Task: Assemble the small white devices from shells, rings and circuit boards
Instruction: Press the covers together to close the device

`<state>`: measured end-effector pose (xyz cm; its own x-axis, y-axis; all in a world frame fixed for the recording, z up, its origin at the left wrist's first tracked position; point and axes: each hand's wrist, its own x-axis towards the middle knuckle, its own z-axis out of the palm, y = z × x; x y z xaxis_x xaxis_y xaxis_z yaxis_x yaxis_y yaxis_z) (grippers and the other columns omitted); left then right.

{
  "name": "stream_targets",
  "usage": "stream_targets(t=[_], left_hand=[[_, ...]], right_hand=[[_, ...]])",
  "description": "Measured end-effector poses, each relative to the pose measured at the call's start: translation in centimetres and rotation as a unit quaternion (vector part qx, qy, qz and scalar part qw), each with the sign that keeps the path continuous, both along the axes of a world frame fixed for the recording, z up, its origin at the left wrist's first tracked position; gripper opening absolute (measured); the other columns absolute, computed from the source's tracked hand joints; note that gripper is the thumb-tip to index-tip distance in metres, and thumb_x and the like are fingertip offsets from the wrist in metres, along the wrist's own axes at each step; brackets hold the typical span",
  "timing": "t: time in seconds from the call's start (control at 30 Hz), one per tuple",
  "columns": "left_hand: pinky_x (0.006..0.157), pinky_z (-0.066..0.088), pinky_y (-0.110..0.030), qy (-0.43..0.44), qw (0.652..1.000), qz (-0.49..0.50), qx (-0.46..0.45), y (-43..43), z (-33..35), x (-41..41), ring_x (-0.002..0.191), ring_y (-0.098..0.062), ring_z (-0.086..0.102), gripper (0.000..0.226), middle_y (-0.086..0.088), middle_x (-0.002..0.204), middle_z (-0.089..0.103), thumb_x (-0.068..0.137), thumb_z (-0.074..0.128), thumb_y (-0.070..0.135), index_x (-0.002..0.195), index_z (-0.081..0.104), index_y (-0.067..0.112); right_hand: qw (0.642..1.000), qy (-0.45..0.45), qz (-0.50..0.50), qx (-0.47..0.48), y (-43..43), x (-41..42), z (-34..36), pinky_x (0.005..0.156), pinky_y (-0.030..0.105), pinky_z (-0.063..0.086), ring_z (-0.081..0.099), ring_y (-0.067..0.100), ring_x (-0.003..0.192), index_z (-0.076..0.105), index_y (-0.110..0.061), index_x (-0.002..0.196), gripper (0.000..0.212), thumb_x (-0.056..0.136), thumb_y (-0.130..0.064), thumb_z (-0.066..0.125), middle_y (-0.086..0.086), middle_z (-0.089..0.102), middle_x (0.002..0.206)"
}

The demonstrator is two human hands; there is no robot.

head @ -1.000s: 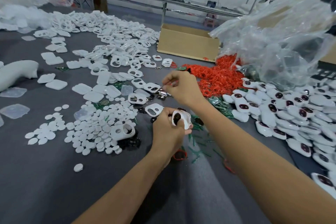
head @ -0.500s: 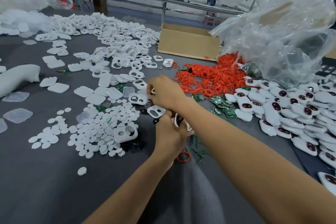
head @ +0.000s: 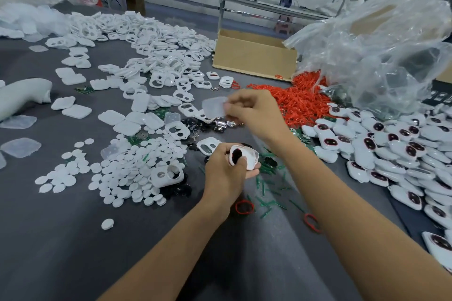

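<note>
Left hand: is gripping the white shell with curled fingers, the thumb pressing on its face, low over the middle of the desk.
White shell: is showing a rounded white body and one dark opening with a thin red rim; the face is tilting up toward the camera.
Right hand: is pinching a translucent cover between thumb and fingertips, above and beyond the left hand and apart from the shell.
Translucent cover: is appearing flat, frosted and round-cornered; its detail is blurred.
Open room: bare grey desk surface is lying in the near left, in front of the white discs.
Left boundary: the discs and loose shell halves are spreading from just beside the left hand toward the far pile of shells.
Right boundary: a heap of finished devices is crowding the right side, near the right forearm.
Far boundary: red rings, a cardboard box and a clear plastic bag are closing the far side.
Below the hands: green circuit-board pieces and a loose red ring are lying on the desk.
</note>
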<state>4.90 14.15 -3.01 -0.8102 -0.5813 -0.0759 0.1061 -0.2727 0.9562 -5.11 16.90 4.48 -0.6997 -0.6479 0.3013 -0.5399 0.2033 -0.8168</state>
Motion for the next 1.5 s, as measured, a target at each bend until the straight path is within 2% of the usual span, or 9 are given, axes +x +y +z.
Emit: stream_targets(t=[0.17, 0.37, 0.57, 0.7, 0.93, 1.1, 1.3, 1.43, 1.5], left_hand=[[0.06, 0.057, -0.024, 0.021, 0.998, -0.018, 0.056, -0.4, 0.0, 0.0, 0.077, -0.026, 0.074, 0.018, -0.017, 0.094, 0.07, 0.095, 0.045, -0.011, 0.102, 0.055, 0.002], [0.067, 0.059, -0.026, 0.027, 0.997, -0.042, 0.06, -0.7, 0.2, 0.0, 0.081, -0.021, 0.074, 0.016, -0.016, 0.1, 0.071, 0.096, 0.05, -0.006, 0.102, 0.062, 0.004], [0.082, 0.06, -0.031, 0.029, 0.996, -0.065, 0.061, -0.5, 0.0, 0.0, 0.1, -0.028, 0.068, 0.037, -0.02, 0.112, 0.065, 0.085, 0.056, -0.019, 0.115, 0.054, 0.002], [0.087, 0.058, -0.032, 0.036, 0.996, -0.075, 0.042, -0.3, 0.1, 0.2, 0.101, -0.026, 0.064, 0.036, -0.024, 0.115, 0.063, 0.084, 0.057, -0.02, 0.111, 0.056, 0.005], [0.083, 0.058, -0.025, 0.02, 0.997, -0.073, 0.012, -0.4, 0.0, 0.3, 0.102, -0.024, 0.063, 0.043, -0.026, 0.122, 0.062, 0.084, 0.058, -0.018, 0.123, 0.053, 0.0], [0.081, 0.056, -0.024, -0.002, 0.997, -0.074, -0.011, -0.5, 0.0, 0.4, 0.095, -0.018, 0.061, 0.048, -0.025, 0.122, 0.062, 0.083, 0.059, -0.018, 0.124, 0.053, 0.006], [0.097, 0.053, -0.037, -0.011, 0.996, -0.078, 0.042, -0.6, 0.3, 0.0, 0.098, -0.02, 0.063, 0.04, -0.017, 0.108, 0.064, 0.085, 0.048, -0.019, 0.107, 0.057, 0.013], [0.083, 0.058, -0.027, 0.002, 0.992, -0.082, 0.093, -0.8, 0.5, -0.2, 0.082, -0.013, 0.07, 0.026, -0.01, 0.094, 0.071, 0.093, 0.045, -0.009, 0.105, 0.058, 0.009], [0.075, 0.06, -0.024, 0.008, 0.99, -0.075, 0.118, -0.8, 0.6, -0.2, 0.078, -0.013, 0.071, 0.022, -0.01, 0.09, 0.072, 0.098, 0.041, -0.003, 0.103, 0.059, 0.008]], right_hand=[[0.995, -0.091, -0.007, -0.044, 5.6, 1.6, -1.3, 0.059, 0.019, 0.046, 0.055, 0.009, 0.057, 0.07, -0.013, 0.079, 0.011, 0.088, -0.007, 0.065, 0.005, 0.065, 0.065], [0.986, -0.153, -0.024, -0.07, 7.1, 2.6, -3.4, 0.057, 0.018, 0.048, 0.057, 0.01, 0.054, 0.07, -0.006, 0.084, 0.008, 0.088, -0.004, 0.064, 0.002, 0.066, 0.061], [0.985, -0.154, -0.061, -0.044, 7.7, 2.2, -4.0, 0.062, 0.023, 0.046, 0.054, 0.012, 0.055, 0.068, -0.001, 0.086, 0.002, 0.084, -0.002, 0.069, 0.009, 0.061, 0.059], [0.985, -0.154, -0.07, -0.023, 7.4, 2.6, -4.2, 0.057, 0.019, 0.044, 0.057, 0.012, 0.052, 0.069, -0.004, 0.081, 0.002, 0.082, -0.002, 0.07, 0.009, 0.065, 0.06], [0.989, -0.078, -0.121, 0.025, 7.0, 2.8, -4.5, 0.057, 0.017, 0.047, 0.06, 0.004, 0.05, 0.067, -0.017, 0.073, 0.012, 0.078, -0.009, 0.075, -0.007, 0.063, 0.05], [0.987, -0.009, -0.151, 0.057, 6.8, 3.1, -4.7, 0.054, 0.008, 0.04, 0.057, -0.003, 0.05, 0.064, -0.016, 0.089, 0.02, 0.075, -0.014, 0.077, -0.006, 0.066, 0.056], [0.984, 0.054, -0.151, 0.082, 6.8, 3.2, -4.9, 0.059, 0.013, 0.04, 0.057, 0.003, 0.055, 0.067, -0.015, 0.086, 0.014, 0.077, -0.018, 0.076, -0.001, 0.068, 0.062], [0.984, 0.091, -0.138, 0.07, 6.6, 3.4, -5.1, 0.072, 0.031, 0.049, 0.06, 0.014, 0.062, 0.067, -0.013, 0.088, 0.013, 0.077, -0.014, 0.074, -0.002, 0.067, 0.064], [0.984, 0.104, -0.128, 0.063, 6.5, 3.6, -5.3, 0.071, 0.036, 0.05, 0.058, 0.013, 0.06, 0.067, -0.012, 0.09, 0.016, 0.076, -0.013, 0.075, -0.002, 0.065, 0.065]])
